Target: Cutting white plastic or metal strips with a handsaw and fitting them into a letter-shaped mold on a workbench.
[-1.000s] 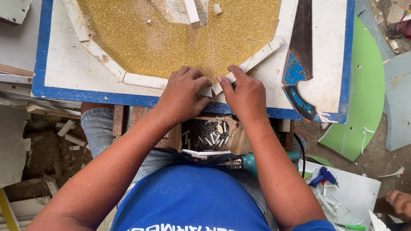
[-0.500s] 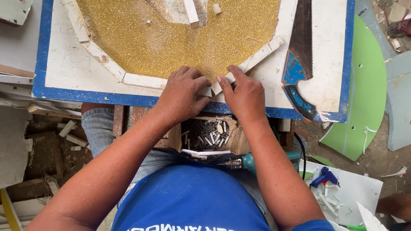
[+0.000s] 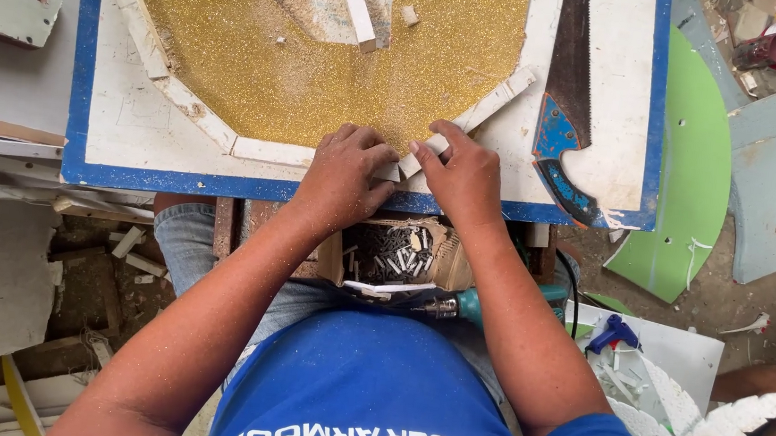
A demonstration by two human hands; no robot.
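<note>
Both the left hand and the right hand close their fingertips on a short white strip at the near edge of the gold glitter panel; uneven pressure could likely skew it out of line with the neighbouring edging. The handsaw lies just beside the right hand; a sideways elbow could nudge it off the blue-edged board.

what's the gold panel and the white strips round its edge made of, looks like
Gold panel: likely a board faced with glitter sheet; grainy, sparkly, matt surface. White strips: probably foam or soft painted wood; chalky, chipped edges, white crumbs about. Left hand and right hand press one short strip.
</note>
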